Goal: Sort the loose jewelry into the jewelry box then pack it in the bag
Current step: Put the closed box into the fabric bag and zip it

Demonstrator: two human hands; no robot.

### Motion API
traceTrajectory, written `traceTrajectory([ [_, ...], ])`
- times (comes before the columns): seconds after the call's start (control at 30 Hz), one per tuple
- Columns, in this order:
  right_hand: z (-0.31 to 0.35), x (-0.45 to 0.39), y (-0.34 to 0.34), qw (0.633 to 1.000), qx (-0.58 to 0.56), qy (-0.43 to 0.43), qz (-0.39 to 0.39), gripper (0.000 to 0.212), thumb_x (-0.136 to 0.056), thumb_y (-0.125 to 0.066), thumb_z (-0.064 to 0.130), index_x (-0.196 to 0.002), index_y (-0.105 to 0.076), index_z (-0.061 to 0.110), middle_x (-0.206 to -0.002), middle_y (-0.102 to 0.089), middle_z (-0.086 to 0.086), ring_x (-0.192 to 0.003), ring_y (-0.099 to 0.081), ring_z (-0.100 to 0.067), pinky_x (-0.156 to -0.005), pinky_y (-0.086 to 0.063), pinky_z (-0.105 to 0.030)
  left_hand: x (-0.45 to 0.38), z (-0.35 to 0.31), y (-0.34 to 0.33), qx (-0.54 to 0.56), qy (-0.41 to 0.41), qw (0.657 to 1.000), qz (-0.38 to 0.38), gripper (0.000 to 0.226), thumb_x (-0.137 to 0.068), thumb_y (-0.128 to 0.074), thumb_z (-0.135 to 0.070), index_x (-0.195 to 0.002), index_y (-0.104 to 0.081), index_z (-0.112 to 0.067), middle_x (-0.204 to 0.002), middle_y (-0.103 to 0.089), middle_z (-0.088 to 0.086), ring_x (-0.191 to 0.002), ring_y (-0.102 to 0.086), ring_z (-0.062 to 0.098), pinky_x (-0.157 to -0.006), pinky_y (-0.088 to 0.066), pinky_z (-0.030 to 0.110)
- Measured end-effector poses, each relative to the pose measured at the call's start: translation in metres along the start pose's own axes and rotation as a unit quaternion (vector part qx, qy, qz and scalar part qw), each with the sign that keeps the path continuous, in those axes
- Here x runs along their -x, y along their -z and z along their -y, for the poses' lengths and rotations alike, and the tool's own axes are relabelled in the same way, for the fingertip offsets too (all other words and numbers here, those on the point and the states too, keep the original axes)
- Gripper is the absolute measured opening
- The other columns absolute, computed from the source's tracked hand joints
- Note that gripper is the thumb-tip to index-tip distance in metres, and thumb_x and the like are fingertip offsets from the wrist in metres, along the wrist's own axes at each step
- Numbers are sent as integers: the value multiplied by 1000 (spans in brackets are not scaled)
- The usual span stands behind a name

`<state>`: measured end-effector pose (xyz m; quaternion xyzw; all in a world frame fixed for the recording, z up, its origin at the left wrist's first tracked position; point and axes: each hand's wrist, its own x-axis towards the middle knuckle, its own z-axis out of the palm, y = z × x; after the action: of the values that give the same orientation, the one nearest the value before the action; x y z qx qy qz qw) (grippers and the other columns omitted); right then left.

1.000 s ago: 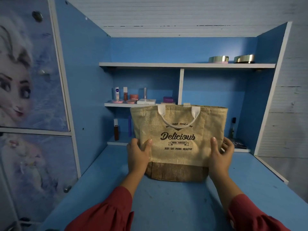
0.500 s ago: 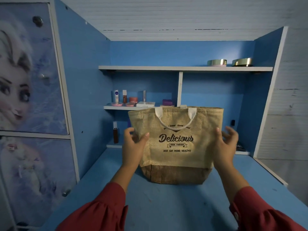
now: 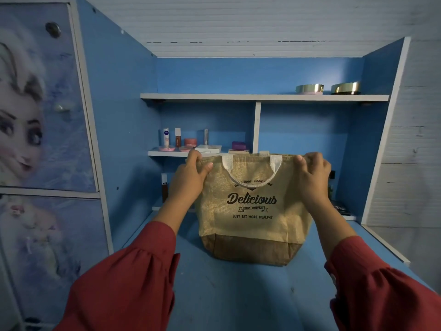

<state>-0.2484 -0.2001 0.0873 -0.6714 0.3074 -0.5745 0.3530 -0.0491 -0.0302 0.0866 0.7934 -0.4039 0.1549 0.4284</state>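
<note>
Blue desk [image 3: 238, 295] with shelves [image 3: 262, 97] behind, bag [image 3: 253, 211] upright near the desk's back edge
Left hand [image 3: 191, 177] and right hand [image 3: 312, 175] each pinch a top corner of the bag, fingers curled over its rim; white handles [image 3: 228, 163] hang against its printed front

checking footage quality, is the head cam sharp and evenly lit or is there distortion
Head view: dim, bluish light; bag print readable; brightest patch on back wall behind gold tins; wide-angle bends the cabinet edges outward; sleeves at the bottom corners look soft.
</note>
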Motion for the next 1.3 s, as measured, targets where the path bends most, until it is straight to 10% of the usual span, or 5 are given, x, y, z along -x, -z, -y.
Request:
traceTrajectory([
  [0.4, -7, -3, 10, 993, -78, 7, -92, 35, -87, -66, 35, -111, -45, 20, -115, -49, 0, -103, -49, -15, -87, -44, -33, 0, -5, -1, -6, -71, 996, -48, 25, -96, -47, -44, -99, -44, -20, -84, -58, -2, -75, -55, 17, -53, -35, 27],
  [0.6, -45, 7, 25, 990, -99, -97, 18, 69, -88, -64, 35, -144, -27, 19, -136, -47, -7, -124, -47, -24, -104, -41, -44, 18, 16, -12, 215, 111, 970, 22, 108, -73, -75, -48, -151, -4, -26, -153, -26, 8, -136, -35, 28, -106, -36, 45],
  [0.77, -85, 42, 12, 971, -116, -201, 53, 48, -96, -52, 32, -135, -37, 8, -122, -53, -7, -108, -52, -23, -96, -45, -43, 44, 38, -38, 325, 283, 877, 211, 130, -59, -77, -53, -151, 13, -31, -160, -13, 2, -142, -24, 32, -107, -27, 63],
  [1.13, -105, 43, 17, 971, -122, -208, 6, 26, -101, -43, 29, -120, -43, 11, -112, -53, -7, -104, -51, -23, -94, -44, -42, 64, 25, -78, 384, 199, 881, 193, 84, -83, -70, -3, -144, -18, -27, -129, -51, -2, -106, -54, 14, -79, -51, 26],
  [1.3, -113, 25, 47, 974, -100, -200, -27, 30, -100, -43, 29, -122, -44, 7, -112, -51, -8, -103, -49, -22, -88, -40, -37, 63, -1, -103, 374, 175, 891, 188, 88, -82, -72, -5, -148, -16, -23, -134, -50, 0, -116, -52, 17, -99, -47, 37],
])
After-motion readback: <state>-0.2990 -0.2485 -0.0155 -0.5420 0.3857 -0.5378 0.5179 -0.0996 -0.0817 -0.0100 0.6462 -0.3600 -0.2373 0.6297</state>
